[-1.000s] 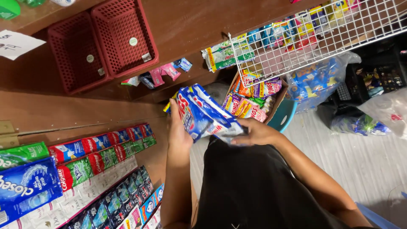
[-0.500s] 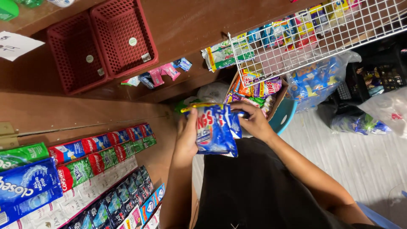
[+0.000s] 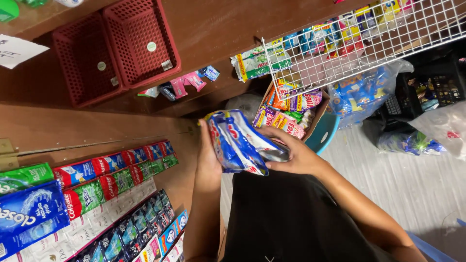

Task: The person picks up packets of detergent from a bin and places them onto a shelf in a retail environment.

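Both my hands hold a bundle of blue and white sachet packets (image 3: 239, 141) in front of my chest. My left hand (image 3: 208, 160) grips the bundle's left side from behind. On its right side my right hand (image 3: 294, 154) is wrapped around the bundle, fingers over the packets. My black shirt (image 3: 286, 218) fills the lower middle. Just beyond the bundle stands an open cardboard box (image 3: 318, 115) holding colourful snack packets.
Rows of hanging sachet strips (image 3: 97, 184) cover the wooden wall at left. Two red plastic baskets (image 3: 116, 48) sit on the brown shelf above. A white wire rack (image 3: 369, 39) with packets hangs at upper right. Plastic bags of goods (image 3: 364, 92) lie on the floor.
The bundle was turned face-on half a second ago; now it is rotated back edge-on and slightly lower, with my right hand gripping it from the right.
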